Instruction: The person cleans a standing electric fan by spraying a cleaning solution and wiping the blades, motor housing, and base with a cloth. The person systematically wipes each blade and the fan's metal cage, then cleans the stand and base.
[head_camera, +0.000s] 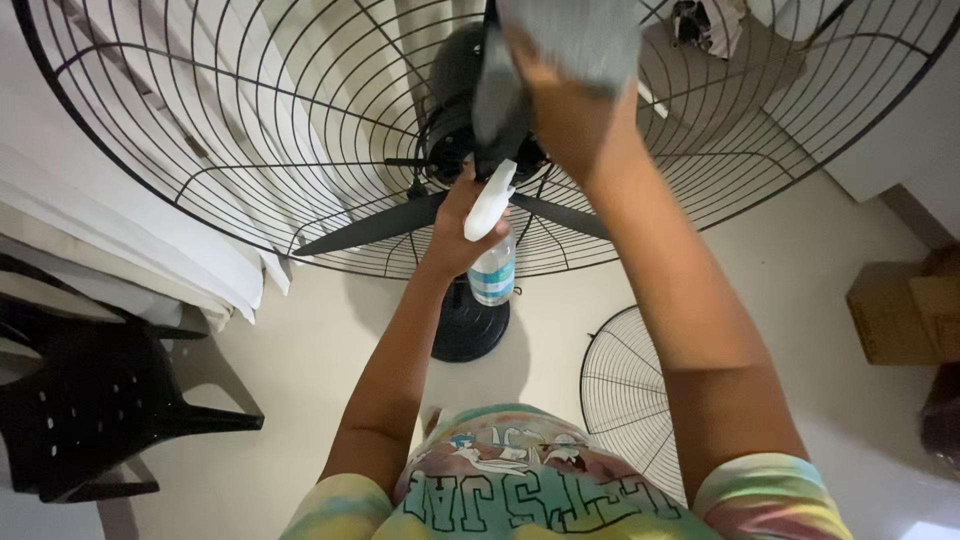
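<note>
A large black pedestal fan stands before me with its rear wire grille (250, 150) in place and its dark blades (370, 226) bare. My left hand (458, 225) grips a clear spray bottle (492, 268) with a white trigger head, held just below the fan's hub (450, 140). My right hand (570, 110) is raised higher and presses a grey cloth (575, 40) onto the upright blade near the hub. The cloth hides my fingers.
The fan's round black base (468, 330) stands on the pale floor. A detached wire grille (630, 395) lies on the floor at right. A black plastic chair (90, 400) is at left, cardboard boxes (900, 310) at right.
</note>
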